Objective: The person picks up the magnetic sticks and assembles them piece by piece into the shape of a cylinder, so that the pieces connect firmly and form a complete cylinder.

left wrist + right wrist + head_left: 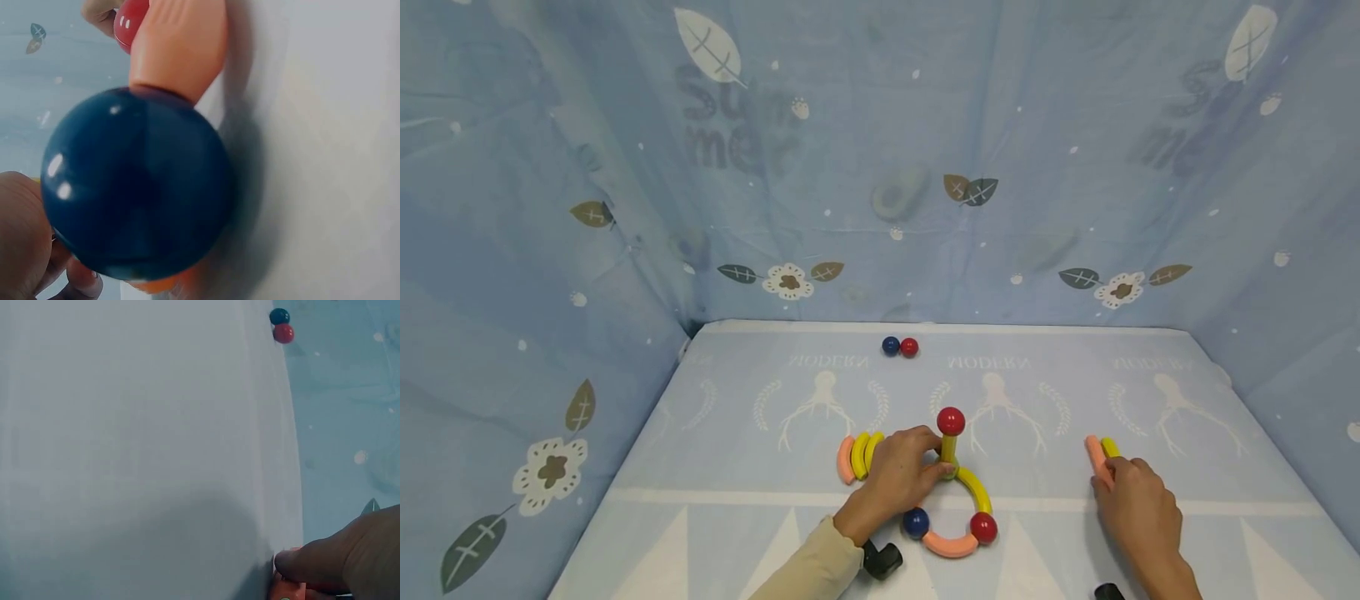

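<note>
On the table, a ring of toy rods and balls holds a curved yellow rod [976, 490], a red ball [983, 527], a curved orange rod [951, 545] and a blue ball [916, 522]. From a greenish ball [951, 469] at its far side stands an upright yellow rod [949, 448], topped by another red ball [951, 421]. My left hand [901, 471] pinches this upright rod near its base. The blue ball [137, 184] fills much of the left wrist view. At the right, my right hand [1141, 510] holds a straight orange rod [1097, 458] beside a straight yellow rod [1109, 447].
Several curved rods [847, 460], orange and yellow, lie left of my left hand. A loose blue ball [891, 346] and red ball [909, 347] touch near the table's back edge. Patterned blue cloth [880, 250] encloses the back and sides.
</note>
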A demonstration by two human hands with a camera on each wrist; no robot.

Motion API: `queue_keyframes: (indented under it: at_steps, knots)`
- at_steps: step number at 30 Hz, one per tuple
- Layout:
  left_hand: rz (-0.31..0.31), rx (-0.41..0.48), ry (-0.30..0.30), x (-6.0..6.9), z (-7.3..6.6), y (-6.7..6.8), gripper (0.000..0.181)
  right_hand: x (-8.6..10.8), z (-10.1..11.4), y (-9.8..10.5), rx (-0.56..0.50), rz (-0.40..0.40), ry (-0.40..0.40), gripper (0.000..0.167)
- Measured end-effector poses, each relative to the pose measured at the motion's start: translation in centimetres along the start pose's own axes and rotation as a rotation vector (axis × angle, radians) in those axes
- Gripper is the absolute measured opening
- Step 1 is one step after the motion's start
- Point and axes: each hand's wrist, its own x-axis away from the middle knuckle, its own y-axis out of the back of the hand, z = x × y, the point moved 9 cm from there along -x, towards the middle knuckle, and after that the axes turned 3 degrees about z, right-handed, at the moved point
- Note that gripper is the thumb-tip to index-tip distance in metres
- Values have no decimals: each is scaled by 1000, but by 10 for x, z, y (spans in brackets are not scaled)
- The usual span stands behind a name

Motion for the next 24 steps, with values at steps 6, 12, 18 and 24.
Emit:
queue_keyframes:
  at_steps: [6,12,18,24]
  knots:
    - [-9,-4,9,1,1,1,26,0,1,-13,-17,162,-83,31]
    - [0,20,30,1,2,0,27,7,28,-22,-136,200,99,31]
    - [8,34,38,1,1,-1,27,27,68,-16,-448,30,313,24]
    - [7,34,46,1,0,0,28,47,110,-15,-651,40,577,31]
